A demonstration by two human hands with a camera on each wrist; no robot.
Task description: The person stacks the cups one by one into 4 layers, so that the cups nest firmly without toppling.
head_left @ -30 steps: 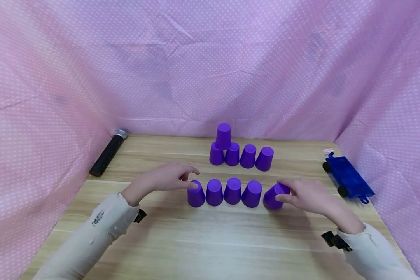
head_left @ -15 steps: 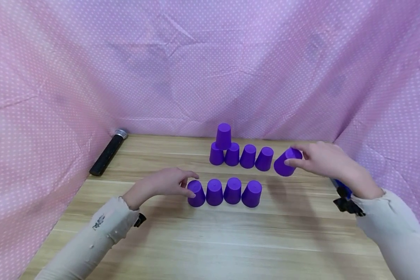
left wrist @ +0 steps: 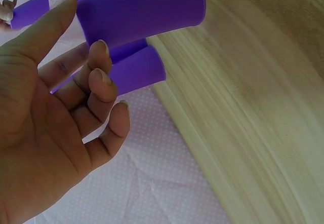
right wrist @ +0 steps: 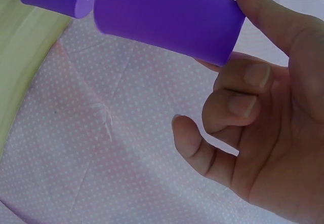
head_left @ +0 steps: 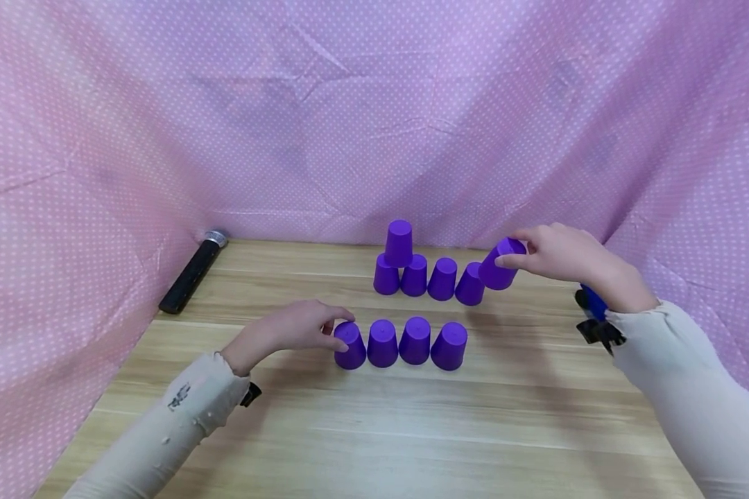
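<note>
My right hand (head_left: 568, 256) pinches an upside-down purple cup (head_left: 496, 270) near its closed end, tilted and held above the table, at the right end of the back row. In the head view that cup overlaps the row's rightmost cup (head_left: 469, 285); whether they touch cannot be told. My left hand (head_left: 290, 326) has thumb and forefinger around the leftmost cup (head_left: 350, 352) of the front row, which stands on the table. In the left wrist view the thumb meets this cup's (left wrist: 147, 11) closed end; the other fingers are curled beside it.
Several upside-down purple cups make the back row, with one cup (head_left: 399, 242) stacked on the two leftmost. More front-row cups (head_left: 415, 343) stand beside my left hand. A black microphone (head_left: 193, 274) lies at left. A blue toy cart (head_left: 593, 303) is mostly hidden behind my right arm.
My right hand has lifted the rightmost cup from the front row and carried it to the back row's right end, higher and slightly leftward lately. My left thumb has slid down its cup.
</note>
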